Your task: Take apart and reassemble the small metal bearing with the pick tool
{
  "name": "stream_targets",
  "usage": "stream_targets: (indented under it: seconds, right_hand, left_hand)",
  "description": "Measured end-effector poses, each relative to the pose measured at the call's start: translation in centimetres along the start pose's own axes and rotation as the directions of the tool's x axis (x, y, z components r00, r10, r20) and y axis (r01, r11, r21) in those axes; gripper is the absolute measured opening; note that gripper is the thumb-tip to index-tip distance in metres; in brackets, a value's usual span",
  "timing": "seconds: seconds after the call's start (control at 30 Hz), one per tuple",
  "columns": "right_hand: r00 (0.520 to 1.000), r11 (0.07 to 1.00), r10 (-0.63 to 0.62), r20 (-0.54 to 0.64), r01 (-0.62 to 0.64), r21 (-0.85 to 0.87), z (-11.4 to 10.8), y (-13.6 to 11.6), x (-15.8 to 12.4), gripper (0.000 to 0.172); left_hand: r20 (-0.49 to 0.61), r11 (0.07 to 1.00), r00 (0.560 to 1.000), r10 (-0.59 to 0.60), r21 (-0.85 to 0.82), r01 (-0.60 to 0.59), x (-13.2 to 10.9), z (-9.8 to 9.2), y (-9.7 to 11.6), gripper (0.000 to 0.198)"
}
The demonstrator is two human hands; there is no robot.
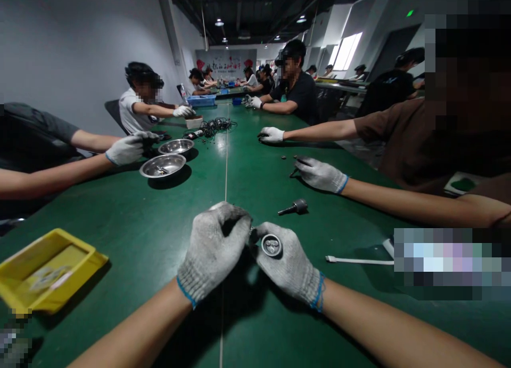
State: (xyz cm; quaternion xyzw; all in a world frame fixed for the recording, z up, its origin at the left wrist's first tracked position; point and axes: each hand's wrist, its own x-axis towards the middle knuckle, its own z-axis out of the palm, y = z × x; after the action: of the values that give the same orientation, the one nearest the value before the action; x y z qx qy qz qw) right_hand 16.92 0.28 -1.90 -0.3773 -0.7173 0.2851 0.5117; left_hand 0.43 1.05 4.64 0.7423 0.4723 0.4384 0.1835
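My right hand (285,264), in a white knit glove with a blue cuff edge, is closed around a round grey metal part (272,245). Its open end faces up and shows several small round shapes inside a thick rim. Beside it my left hand (213,251), gloved alike, has thumb and fingers pinched together. Something tiny shows at its fingertips, too small to name. Both hands nearly touch above the green table (159,219). Beyond my right hand lies a dark cylindrical part with a thin shaft (295,206).
At left sits a yellow tray (99,259) with clear bags inside. Farther off are two metal bowls (175,171) and tangled black cables (217,126). A white cable (359,260) lies at right. Co-workers' gloved hands (321,174) rest along both sides.
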Motion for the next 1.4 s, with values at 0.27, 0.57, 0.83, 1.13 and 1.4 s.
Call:
stream_targets:
  seconds: [0.27, 0.57, 0.83, 1.13, 1.4]
  right_hand:
    - [0.983, 0.997, -0.017, -0.181, 0.003, -0.074, -0.3, -0.3, 0.0, 0.007]
    - [0.936, 0.995, 0.046, -0.350, -0.073, -0.064, -0.3, 0.6, 0.7, 0.006]
    - [0.937, 0.989, 0.142, -0.320, -0.150, -0.001, 0.0, 0.4, 0.9, 0.015]
    - [0.882, 0.960, 0.276, -0.383, -0.275, 0.059, 0.2, 0.8, 1.3, 0.028]
    - [0.939, 0.965, 0.261, -0.224, -0.245, 0.095, -0.1, 0.7, 1.3, 0.023]
  left_hand:
    - [0.114, 0.955, 0.985, -0.132, 0.280, 0.096, -0.7, 2.8, -5.0, 0.028]
    - [0.260, 0.890, 0.957, -0.127, 0.455, -0.006, -0.9, 3.2, -4.7, 0.020]
    - [0.235, 0.915, 0.968, -0.082, 0.403, -0.020, -1.2, 3.3, -5.3, 0.018]
    - [-0.105, 0.963, 0.968, 0.229, 0.169, -0.210, -1.9, 3.3, -5.8, 0.012]
    - [-0.198, 0.921, 0.904, 0.380, 0.171, -0.350, -2.1, 3.0, -5.2, 0.010]
